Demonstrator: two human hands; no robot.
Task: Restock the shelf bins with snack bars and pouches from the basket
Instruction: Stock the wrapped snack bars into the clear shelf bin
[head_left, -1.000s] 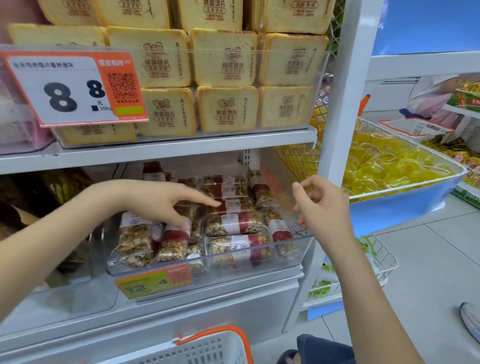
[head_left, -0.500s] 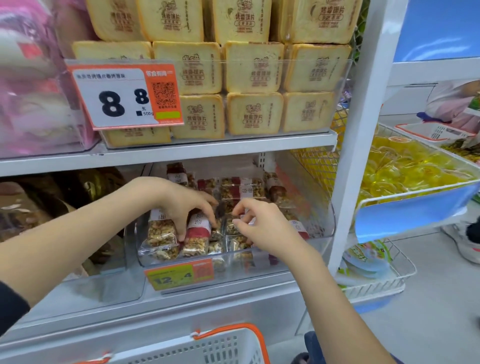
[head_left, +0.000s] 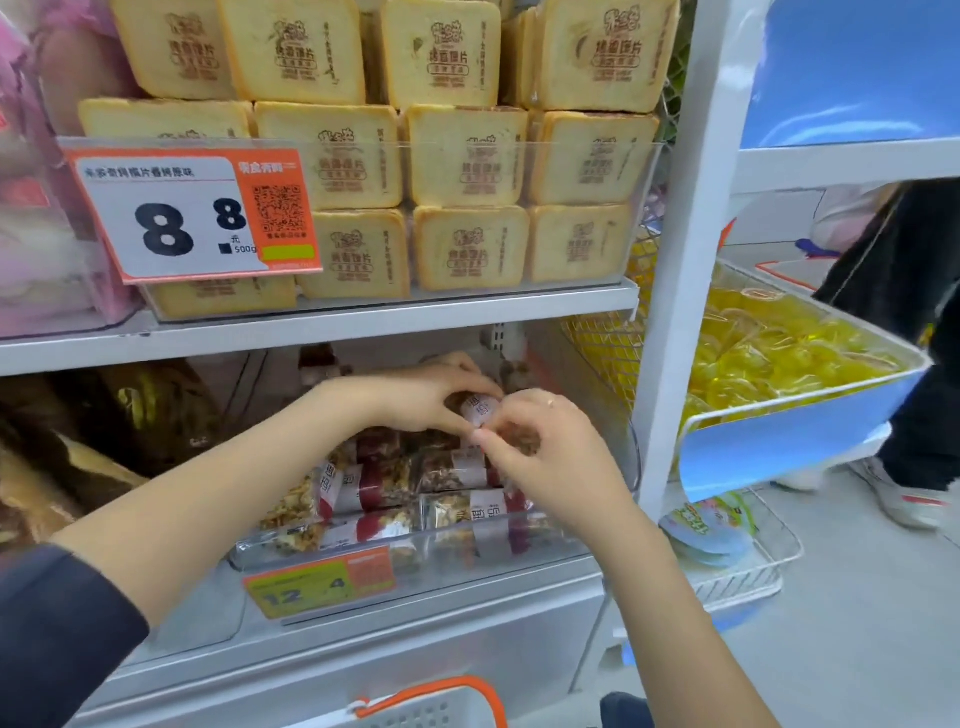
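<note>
Reaching into the clear bin (head_left: 582, 540) at centre frame, both hands meet over one snack bar (head_left: 480, 410). Left hand (head_left: 415, 397) comes in from the lower left, fingers curled over the bar's far end, its grip closed on the wrapper. Right hand (head_left: 545, 457) rises from the lower right, thumb and fingertips pinching the near end of that same bar, grip tight, a ring showing on one finger. That bar sits held just above the pile, toward the back of the bin, white label facing up.

Below it, more bars (head_left: 441, 514) lie in rows along the bin floor, nut filling and red-and-white labels showing through clear wrap. An orange and yellow price tag (head_left: 319, 582) hangs on the bin's front wall. Basket (head_left: 441, 706), white with an orange rim, peeks in at the bottom edge, contents out of view.

Upper shelf (head_left: 322, 327) carries stacked toast packs (head_left: 467, 156) behind a big 8.8 tag (head_left: 192, 213). Right of the white post, a tray of yellow jellies (head_left: 769, 358), and a person's legs (head_left: 919, 364) at far right.
</note>
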